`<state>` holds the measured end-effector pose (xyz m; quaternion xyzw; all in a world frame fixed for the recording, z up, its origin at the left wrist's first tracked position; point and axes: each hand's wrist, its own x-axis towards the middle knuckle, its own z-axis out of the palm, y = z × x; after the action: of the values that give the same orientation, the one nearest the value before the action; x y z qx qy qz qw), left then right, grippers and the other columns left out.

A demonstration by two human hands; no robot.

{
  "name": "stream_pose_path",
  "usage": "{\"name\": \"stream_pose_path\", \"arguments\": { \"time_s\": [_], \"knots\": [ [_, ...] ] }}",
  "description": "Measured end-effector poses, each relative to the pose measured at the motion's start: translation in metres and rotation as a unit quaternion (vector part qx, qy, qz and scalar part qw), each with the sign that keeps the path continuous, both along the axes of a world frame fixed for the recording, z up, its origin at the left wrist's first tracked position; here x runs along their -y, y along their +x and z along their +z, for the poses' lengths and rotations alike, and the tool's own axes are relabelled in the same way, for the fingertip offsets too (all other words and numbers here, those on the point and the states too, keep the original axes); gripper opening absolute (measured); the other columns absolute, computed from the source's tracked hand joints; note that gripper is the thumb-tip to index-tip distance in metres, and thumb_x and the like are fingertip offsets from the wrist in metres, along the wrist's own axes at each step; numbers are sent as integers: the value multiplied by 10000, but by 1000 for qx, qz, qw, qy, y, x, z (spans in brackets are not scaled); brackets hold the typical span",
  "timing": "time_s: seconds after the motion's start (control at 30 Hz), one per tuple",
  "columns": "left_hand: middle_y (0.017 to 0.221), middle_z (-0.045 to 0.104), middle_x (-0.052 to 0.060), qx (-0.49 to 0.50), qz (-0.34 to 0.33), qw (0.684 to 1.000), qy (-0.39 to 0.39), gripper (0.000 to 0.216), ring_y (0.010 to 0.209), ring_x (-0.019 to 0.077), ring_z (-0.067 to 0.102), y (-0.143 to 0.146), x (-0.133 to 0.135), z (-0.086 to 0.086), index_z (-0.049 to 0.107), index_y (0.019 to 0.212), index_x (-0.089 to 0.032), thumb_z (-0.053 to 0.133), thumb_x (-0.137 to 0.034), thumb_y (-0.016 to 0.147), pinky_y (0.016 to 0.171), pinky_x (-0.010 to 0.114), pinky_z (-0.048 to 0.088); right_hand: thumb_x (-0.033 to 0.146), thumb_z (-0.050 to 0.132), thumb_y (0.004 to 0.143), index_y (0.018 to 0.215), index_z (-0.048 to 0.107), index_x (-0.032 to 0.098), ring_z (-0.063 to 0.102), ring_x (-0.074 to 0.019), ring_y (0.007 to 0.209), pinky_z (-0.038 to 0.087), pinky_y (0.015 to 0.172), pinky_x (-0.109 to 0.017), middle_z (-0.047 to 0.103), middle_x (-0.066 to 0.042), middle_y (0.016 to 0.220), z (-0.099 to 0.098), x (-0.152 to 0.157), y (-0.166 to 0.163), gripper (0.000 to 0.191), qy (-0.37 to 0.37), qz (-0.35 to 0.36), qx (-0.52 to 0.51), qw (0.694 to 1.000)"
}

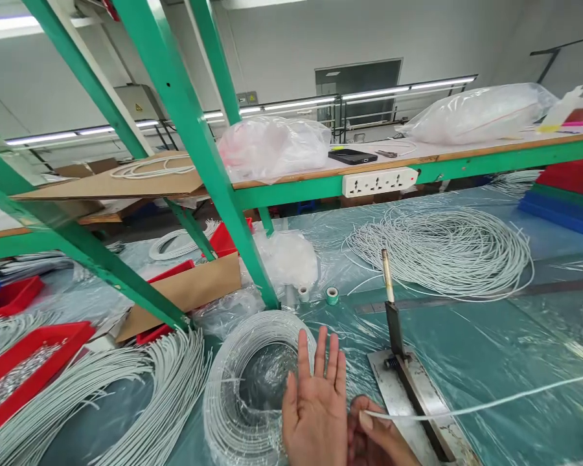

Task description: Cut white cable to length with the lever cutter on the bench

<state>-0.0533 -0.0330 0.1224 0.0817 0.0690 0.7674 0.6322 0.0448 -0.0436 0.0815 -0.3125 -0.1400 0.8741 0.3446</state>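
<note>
Wire (490, 404), thin and white, is the thing in hand: the right hand (376, 440) at about 6 o'clock in the view pinches its near end between thumb and fingers, the grip closed on it just beside the cutter's base plate (398, 395). The left hand (315, 404) stands open beside it, palm up and fingers spread, holding nothing, its fingertips over the edge of the coil (233, 388) lying at 7 o'clock on the worktop (490, 336).

The wire's long axis runs nearly level across the view, its held end pointing toward 9 o'clock and its far length rising slightly toward 3 o'clock, out of frame. It crosses over the cutter's blade arm (420, 398), apparently resting on it.

Risks, as a judgement: the pinch is light, so a tug from the far side could pull the wire free. Fingers lie close to the blade. The slack could snag the lever handle (387, 275) or the loose plastic sheet.
</note>
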Motion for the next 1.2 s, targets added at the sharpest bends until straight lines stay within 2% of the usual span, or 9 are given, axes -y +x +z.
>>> {"name": "stream_pose_path", "arguments": {
  "time_s": [0.1, 0.27, 0.43, 0.57, 0.77, 0.97, 1.07, 1.2],
  "knots": [
    [1382, 440, 127, -18, 4, 1000, -23, 486, 1301, 236, 364, 7, -3, 2, 514, 1276, -262, 380, -483, 865, 1037, 339, 385, 486, 839, 494, 704, 441, 160, 523, -74, 471, 403, 454, -161, 554, 38, 525, 6, -2, -4, 556, 25, -9, 10, 1000],
    [1382, 451, 109, -33, 0, 998, -54, 505, 1298, 224, 380, 10, -5, 1, 523, 1270, -270, 395, -504, 841, 1038, 341, 380, 472, 845, 477, 688, 481, 146, 491, -65, 460, 411, 449, -166, 559, 36, 545, 8, -5, -5, 532, 43, -51, 76, 995],
    [1364, 471, 118, -27, 13, 998, -58, 499, 1282, 234, 403, 8, -9, 6, 548, 1248, -253, 388, -507, 849, 1019, 338, 403, 498, 830, 479, 710, 621, 118, 552, -96, 531, 465, 533, -195, 600, -11, 566, 16, -8, 0, 492, 39, -52, 99, 993],
    [1367, 464, 118, -24, 6, 999, -45, 504, 1287, 238, 393, 7, -10, 8, 540, 1255, -253, 376, -513, 856, 1022, 347, 402, 521, 824, 471, 710, 637, 114, 554, -93, 513, 467, 531, -193, 617, -26, 564, 23, -9, 3, 508, 45, -44, 116, 991],
    [1385, 443, 110, -35, 10, 999, -20, 538, 1300, 244, 375, 11, -5, 4, 512, 1280, -247, 337, -536, 862, 1031, 369, 391, 536, 839, 399, 656, 572, 119, 501, -78, 475, 467, 491, -198, 576, 2, 524, 29, -8, 0, 558, 43, -55, 158, 985],
    [1393, 439, 96, -44, 15, 999, -24, 569, 1317, 240, 354, 11, -3, 3, 497, 1292, -261, 299, -573, 859, 1117, 430, 239, 503, 852, 357, 627, 564, 120, 485, -74, 462, 459, 488, -198, 553, 22, 497, 38, -9, 1, 551, 34, -55, 166, 984],
    [1408, 419, 88, -41, 2, 999, 6, 578, 1326, 227, 340, 10, -1, 9, 467, 1313, -274, 262, -581, 868, 1133, 424, 193, 493, 849, 377, 614, 568, 117, 496, -76, 465, 447, 494, -191, 554, 20, 505, 43, -8, 3, 526, 38, -49, 144, 988],
    [1437, 371, 91, -36, -13, 997, 60, 595, 1341, 218, 305, 11, 3, 16, 388, 1359, -273, 201, -578, 884, 1114, 386, 249, 500, 830, 435, 636, 569, 116, 505, -84, 479, 434, 504, -190, 561, 3, 519, 50, -6, 5, 506, 64, -37, 137, 988]
  ]
}}
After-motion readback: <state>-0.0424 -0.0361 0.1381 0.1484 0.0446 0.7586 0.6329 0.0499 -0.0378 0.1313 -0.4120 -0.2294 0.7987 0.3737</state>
